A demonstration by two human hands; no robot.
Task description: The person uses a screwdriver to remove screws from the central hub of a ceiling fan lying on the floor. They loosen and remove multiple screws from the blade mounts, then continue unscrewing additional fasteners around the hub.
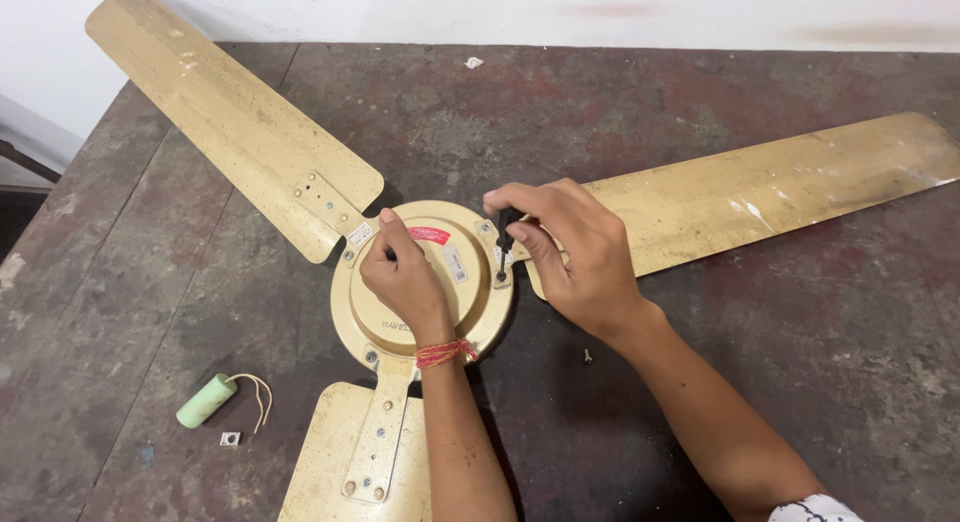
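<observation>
Right hand (570, 252) grips a screwdriver (503, 244) upright on the fan hub (400, 332); left hand (405, 277) lies half-curled on the hub, holding nothing.

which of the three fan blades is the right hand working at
The blade pointing right. The right hand holds a dark screwdriver at that blade's bracket on the motor hub, while the upper-left blade and bottom blade are untouched.

1. Ceiling fan (420, 312): beige-gold, lying flat on a dark worn table, round motor hub at centre, 3 scuffed blades spread outward.
2. Screwdriver (503, 244): dark, slim, standing near-upright on a screw at the hub's right-hand blade bracket.
</observation>
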